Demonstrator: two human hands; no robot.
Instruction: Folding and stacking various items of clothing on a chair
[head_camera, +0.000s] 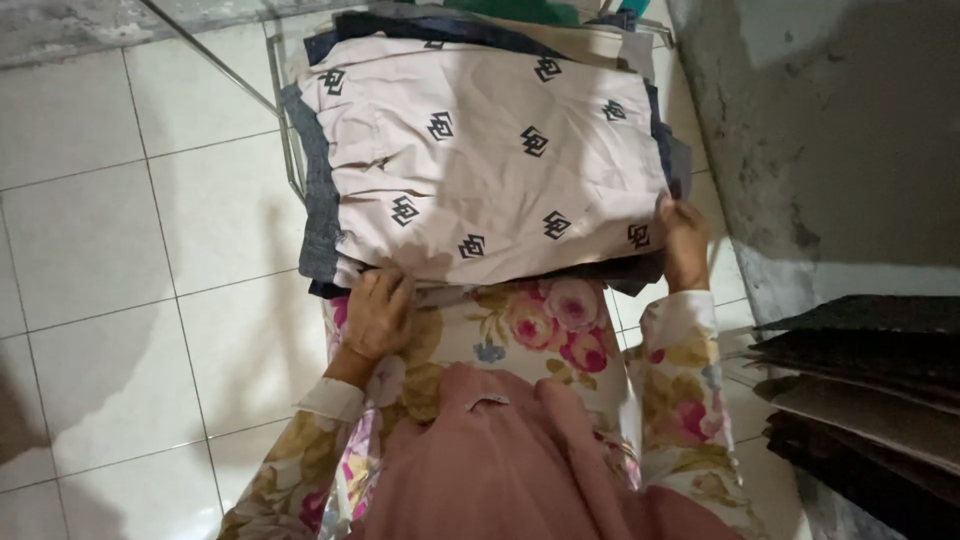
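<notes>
A stack of folded clothes (480, 150) sits in front of me, topped by a pale pink cloth with black geometric marks. Dark blue and grey folded pieces (318, 210) lie under it. My left hand (378, 315) grips the near left edge of the stack, fingers curled under the pink cloth. My right hand (684, 245) holds the near right corner of the stack. Both my sleeves are floral.
A thin metal rack frame (285, 130) shows at the stack's left side. White floor tiles (120, 250) spread to the left. A grey wall (830, 130) rises on the right, with a pile of dark flat sheets (870, 380) at lower right.
</notes>
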